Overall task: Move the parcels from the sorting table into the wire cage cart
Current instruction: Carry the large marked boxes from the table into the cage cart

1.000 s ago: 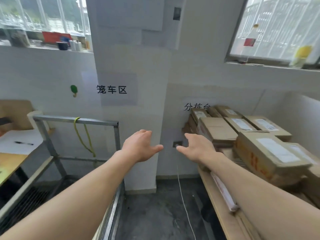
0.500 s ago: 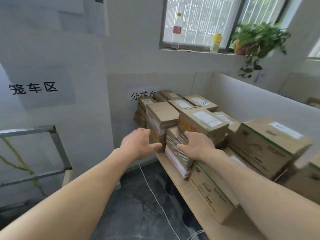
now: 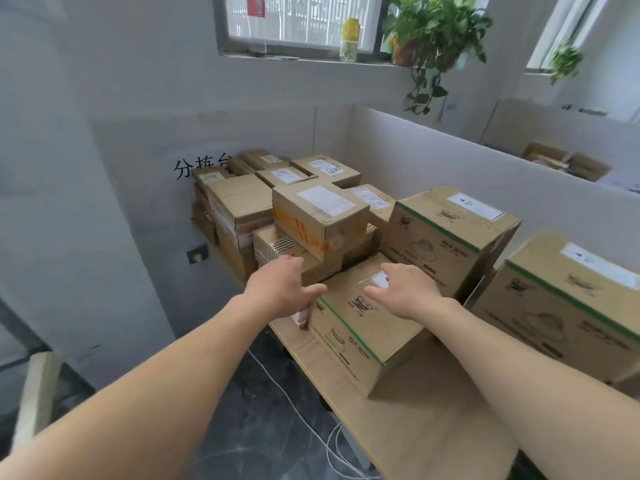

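Head cam: table (image 3: pixel 433 431) runs from lower right up to mid frame along a white partition, packed w/ cardboard parcels. Behind the near one there's a flat box w/ striped tape (image 3: pixel 277 244), an orange-taped box (image 3: pixel 318 211) stacked on it, a taller green-striped carton (image 3: pixel 446 237) to the right, and another carton (image 3: pixel 571 303) at the right edge. Plant (image 3: pixel 436 26) and yellow bottle (image 3: pixel 349 38) sit on the windowsill up top, white cable (image 3: pixel 287 393) on the dark floor below.

Near parcel (image 3: pixel 346 341) sits mid frame at the table's front edge: brown, green stripe, white label on the lid. Left grip (image 3: pixel 280 289) is spread at its upper left corner, right grip (image 3: pixel 405 292) spread over the lid. Can't tell if they touch it.
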Demonstrator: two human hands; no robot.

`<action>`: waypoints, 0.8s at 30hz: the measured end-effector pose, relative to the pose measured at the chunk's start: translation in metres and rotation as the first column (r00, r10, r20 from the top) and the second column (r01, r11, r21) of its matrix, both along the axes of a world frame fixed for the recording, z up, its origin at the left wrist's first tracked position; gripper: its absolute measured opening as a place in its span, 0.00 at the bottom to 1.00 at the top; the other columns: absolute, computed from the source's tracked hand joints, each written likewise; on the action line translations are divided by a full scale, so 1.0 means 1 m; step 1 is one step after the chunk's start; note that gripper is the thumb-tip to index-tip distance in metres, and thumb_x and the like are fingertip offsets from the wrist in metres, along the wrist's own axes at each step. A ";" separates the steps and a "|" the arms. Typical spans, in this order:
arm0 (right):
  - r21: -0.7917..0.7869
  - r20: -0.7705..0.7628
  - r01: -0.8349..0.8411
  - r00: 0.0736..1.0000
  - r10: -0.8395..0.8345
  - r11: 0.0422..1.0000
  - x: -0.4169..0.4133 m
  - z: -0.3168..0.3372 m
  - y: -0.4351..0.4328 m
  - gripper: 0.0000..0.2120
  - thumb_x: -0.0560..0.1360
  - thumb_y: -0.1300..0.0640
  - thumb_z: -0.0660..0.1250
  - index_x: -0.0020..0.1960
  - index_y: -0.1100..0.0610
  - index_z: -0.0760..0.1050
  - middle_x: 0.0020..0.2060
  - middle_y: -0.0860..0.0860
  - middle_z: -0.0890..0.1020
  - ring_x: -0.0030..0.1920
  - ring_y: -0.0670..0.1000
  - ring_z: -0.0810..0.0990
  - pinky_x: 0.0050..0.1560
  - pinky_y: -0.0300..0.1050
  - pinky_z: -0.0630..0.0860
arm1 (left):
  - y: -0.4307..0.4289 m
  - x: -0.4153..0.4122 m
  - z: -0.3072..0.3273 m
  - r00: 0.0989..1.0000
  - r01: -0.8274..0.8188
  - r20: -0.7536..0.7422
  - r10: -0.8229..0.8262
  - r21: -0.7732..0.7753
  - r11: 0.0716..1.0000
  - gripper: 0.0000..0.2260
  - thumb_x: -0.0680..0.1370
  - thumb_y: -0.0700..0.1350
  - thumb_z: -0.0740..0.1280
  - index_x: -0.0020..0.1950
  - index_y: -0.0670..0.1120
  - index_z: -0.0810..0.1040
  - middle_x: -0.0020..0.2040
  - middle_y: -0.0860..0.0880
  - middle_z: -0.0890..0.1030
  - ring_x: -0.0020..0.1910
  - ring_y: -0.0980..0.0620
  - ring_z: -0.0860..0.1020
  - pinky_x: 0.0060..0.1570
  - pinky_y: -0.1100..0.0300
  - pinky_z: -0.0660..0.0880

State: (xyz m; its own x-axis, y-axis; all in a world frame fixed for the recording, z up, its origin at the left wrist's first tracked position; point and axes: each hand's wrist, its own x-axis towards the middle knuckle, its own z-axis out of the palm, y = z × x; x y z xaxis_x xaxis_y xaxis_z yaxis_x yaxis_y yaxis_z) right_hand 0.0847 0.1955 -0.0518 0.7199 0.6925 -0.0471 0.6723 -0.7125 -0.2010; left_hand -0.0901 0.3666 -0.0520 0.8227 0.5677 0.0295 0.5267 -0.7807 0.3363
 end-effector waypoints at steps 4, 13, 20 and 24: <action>-0.034 -0.019 0.008 1.000 -0.009 0.999 0.037 -0.019 -0.028 0.27 0.75 0.36 0.63 0.67 0.51 0.73 0.60 0.49 0.80 0.55 0.53 0.77 0.44 0.47 0.70 | -0.026 0.030 -0.014 0.999 -0.005 -0.047 0.005 -0.017 1.000 0.33 0.76 0.69 0.63 0.71 0.47 0.71 0.68 0.48 0.75 0.63 0.48 0.76 0.54 0.52 0.76; -0.071 -0.110 -0.024 0.994 0.016 0.997 0.112 -0.057 -0.050 0.15 0.73 0.38 0.64 0.48 0.49 0.73 0.45 0.47 0.79 0.48 0.53 0.77 0.39 0.47 0.70 | -0.062 0.094 -0.044 0.984 -0.093 -0.156 0.086 -0.039 0.995 0.33 0.75 0.70 0.62 0.70 0.48 0.72 0.67 0.49 0.76 0.62 0.47 0.76 0.53 0.53 0.74; -0.115 -0.166 -0.070 0.985 0.050 0.991 0.145 -0.090 -0.049 0.16 0.73 0.39 0.64 0.51 0.51 0.74 0.47 0.48 0.79 0.49 0.54 0.78 0.45 0.48 0.75 | -0.077 0.119 -0.077 0.958 -0.173 -0.244 0.151 -0.072 0.982 0.31 0.74 0.70 0.63 0.67 0.49 0.73 0.59 0.49 0.77 0.53 0.48 0.76 0.42 0.56 0.71; -0.114 -0.162 -0.097 0.984 0.078 0.989 0.155 -0.103 -0.051 0.16 0.72 0.41 0.64 0.52 0.51 0.74 0.48 0.49 0.79 0.48 0.54 0.77 0.41 0.47 0.71 | -0.085 0.124 -0.090 0.946 -0.205 -0.274 0.173 -0.091 0.975 0.22 0.74 0.68 0.66 0.56 0.52 0.74 0.53 0.52 0.78 0.45 0.52 0.75 0.36 0.58 0.69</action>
State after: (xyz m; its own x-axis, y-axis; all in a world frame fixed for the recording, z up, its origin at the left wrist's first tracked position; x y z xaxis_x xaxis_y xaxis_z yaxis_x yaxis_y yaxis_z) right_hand 0.2396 0.1444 -0.1544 0.6336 0.7349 -0.2418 0.7001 -0.6777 -0.2250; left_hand 0.0337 0.2812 -0.1415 0.6696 0.6998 -0.2488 0.7424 -0.6218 0.2493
